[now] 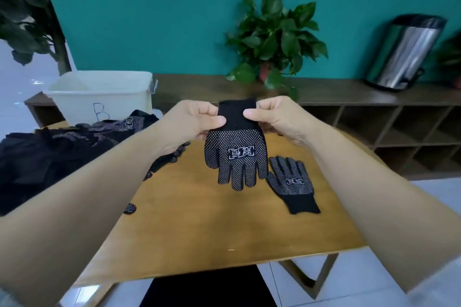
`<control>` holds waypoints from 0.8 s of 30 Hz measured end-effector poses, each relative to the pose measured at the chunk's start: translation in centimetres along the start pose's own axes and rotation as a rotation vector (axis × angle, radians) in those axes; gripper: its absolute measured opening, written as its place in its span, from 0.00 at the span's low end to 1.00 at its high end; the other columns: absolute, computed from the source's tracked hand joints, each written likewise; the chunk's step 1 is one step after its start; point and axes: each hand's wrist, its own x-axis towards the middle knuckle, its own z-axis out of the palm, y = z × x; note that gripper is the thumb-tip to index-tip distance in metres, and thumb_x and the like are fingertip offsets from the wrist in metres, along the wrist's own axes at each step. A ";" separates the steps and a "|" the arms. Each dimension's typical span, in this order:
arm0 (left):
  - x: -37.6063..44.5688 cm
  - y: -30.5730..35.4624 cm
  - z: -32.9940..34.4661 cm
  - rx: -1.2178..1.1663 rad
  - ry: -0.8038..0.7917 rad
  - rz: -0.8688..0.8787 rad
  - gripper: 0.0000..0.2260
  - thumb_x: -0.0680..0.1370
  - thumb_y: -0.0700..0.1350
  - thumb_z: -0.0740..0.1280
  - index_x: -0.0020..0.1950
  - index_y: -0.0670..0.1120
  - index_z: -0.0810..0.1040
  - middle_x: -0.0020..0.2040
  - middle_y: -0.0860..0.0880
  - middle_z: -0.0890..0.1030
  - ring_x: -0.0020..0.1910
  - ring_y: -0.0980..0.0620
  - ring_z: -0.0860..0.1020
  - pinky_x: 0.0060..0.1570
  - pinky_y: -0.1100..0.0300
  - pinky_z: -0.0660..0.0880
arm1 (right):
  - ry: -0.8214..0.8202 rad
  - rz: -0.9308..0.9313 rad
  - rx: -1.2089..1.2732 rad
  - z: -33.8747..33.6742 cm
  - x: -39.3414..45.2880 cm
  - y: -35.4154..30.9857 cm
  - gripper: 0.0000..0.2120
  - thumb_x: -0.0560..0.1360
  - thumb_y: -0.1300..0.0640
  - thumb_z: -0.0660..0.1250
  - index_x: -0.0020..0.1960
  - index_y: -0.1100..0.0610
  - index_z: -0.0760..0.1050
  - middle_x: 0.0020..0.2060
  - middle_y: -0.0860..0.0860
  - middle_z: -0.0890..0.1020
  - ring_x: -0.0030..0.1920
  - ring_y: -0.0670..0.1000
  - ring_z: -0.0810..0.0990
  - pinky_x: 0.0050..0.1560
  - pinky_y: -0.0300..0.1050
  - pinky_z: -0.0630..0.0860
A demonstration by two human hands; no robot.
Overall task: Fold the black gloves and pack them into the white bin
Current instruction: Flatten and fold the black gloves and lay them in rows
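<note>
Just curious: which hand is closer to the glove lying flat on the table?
The right hand. It hangs just above and behind the flat glove. The left hand is farther off, across the held glove both hands pinch.

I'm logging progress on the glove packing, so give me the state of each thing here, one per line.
Held glove: hanging fingers down, unfolded, cuff pinched.
Left hand: pinching the cuff's left edge.
Right hand: pinching the cuff's right edge.
Second glove: flat on the table, unfolded.
Glove pile: loose heap at the table's left.
White bin: lid off, contents not visible.
</note>
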 end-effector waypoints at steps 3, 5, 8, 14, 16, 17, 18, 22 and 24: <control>0.8 0.3 2.2 -0.029 -0.009 -0.020 0.05 0.80 0.42 0.66 0.48 0.45 0.81 0.45 0.46 0.85 0.43 0.51 0.83 0.45 0.60 0.79 | 0.017 0.017 0.025 -1.5 -0.3 1.4 0.08 0.77 0.61 0.68 0.39 0.62 0.76 0.37 0.56 0.82 0.35 0.50 0.79 0.40 0.40 0.77; 1.5 0.3 3.6 -0.045 -0.008 -0.024 0.09 0.81 0.42 0.66 0.41 0.45 0.79 0.35 0.49 0.81 0.34 0.54 0.79 0.42 0.59 0.78 | 0.027 0.023 0.041 -2.6 -0.3 2.5 0.12 0.76 0.61 0.69 0.34 0.59 0.74 0.32 0.52 0.81 0.32 0.47 0.78 0.37 0.36 0.76; 3.3 -0.4 5.8 -0.071 -0.017 -0.049 0.10 0.80 0.42 0.66 0.39 0.42 0.75 0.41 0.42 0.75 0.41 0.48 0.75 0.44 0.57 0.81 | 0.060 0.036 0.063 -4.6 -0.2 4.4 0.12 0.76 0.61 0.69 0.41 0.71 0.75 0.37 0.58 0.79 0.37 0.52 0.76 0.40 0.41 0.73; 8.1 -0.8 9.8 -0.013 0.011 -0.028 0.10 0.80 0.41 0.66 0.40 0.41 0.73 0.36 0.43 0.72 0.35 0.51 0.73 0.42 0.58 0.81 | 0.140 0.058 0.072 -8.7 1.8 7.9 0.10 0.76 0.61 0.69 0.47 0.71 0.77 0.38 0.59 0.76 0.36 0.52 0.74 0.39 0.42 0.71; 10.3 -1.1 10.7 -0.001 0.025 -0.020 0.12 0.80 0.41 0.67 0.37 0.42 0.72 0.32 0.47 0.72 0.32 0.54 0.72 0.45 0.54 0.79 | 0.163 0.069 0.067 -10.0 3.1 8.9 0.09 0.76 0.61 0.69 0.43 0.68 0.76 0.36 0.58 0.74 0.36 0.52 0.72 0.39 0.42 0.69; 11.5 -1.1 11.0 0.014 0.038 -0.019 0.13 0.79 0.41 0.68 0.36 0.43 0.71 0.30 0.51 0.71 0.32 0.53 0.71 0.46 0.53 0.79 | 0.179 0.074 0.060 -10.6 3.8 9.3 0.09 0.76 0.61 0.69 0.41 0.66 0.75 0.35 0.58 0.72 0.37 0.53 0.70 0.41 0.43 0.68; 12.7 -1.2 11.2 0.031 0.050 -0.020 0.13 0.79 0.42 0.68 0.35 0.44 0.71 0.29 0.53 0.70 0.33 0.52 0.70 0.47 0.52 0.78 | 0.190 0.078 0.057 -11.2 4.5 9.6 0.09 0.76 0.60 0.69 0.41 0.64 0.74 0.35 0.58 0.72 0.38 0.53 0.70 0.42 0.44 0.68; 17.1 -1.3 11.8 0.028 0.075 -0.016 0.13 0.78 0.43 0.70 0.34 0.46 0.74 0.30 0.52 0.73 0.37 0.47 0.72 0.43 0.51 0.75 | 0.222 0.094 0.075 -13.6 7.6 10.7 0.10 0.76 0.59 0.69 0.39 0.62 0.73 0.29 0.54 0.74 0.30 0.48 0.72 0.36 0.41 0.69; 18.7 -1.9 12.0 0.016 0.061 -0.018 0.15 0.78 0.44 0.70 0.31 0.49 0.75 0.32 0.50 0.77 0.38 0.45 0.74 0.45 0.44 0.77 | 0.236 0.095 0.083 -14.4 8.8 11.6 0.13 0.76 0.59 0.69 0.35 0.61 0.71 0.27 0.50 0.74 0.26 0.45 0.71 0.33 0.38 0.69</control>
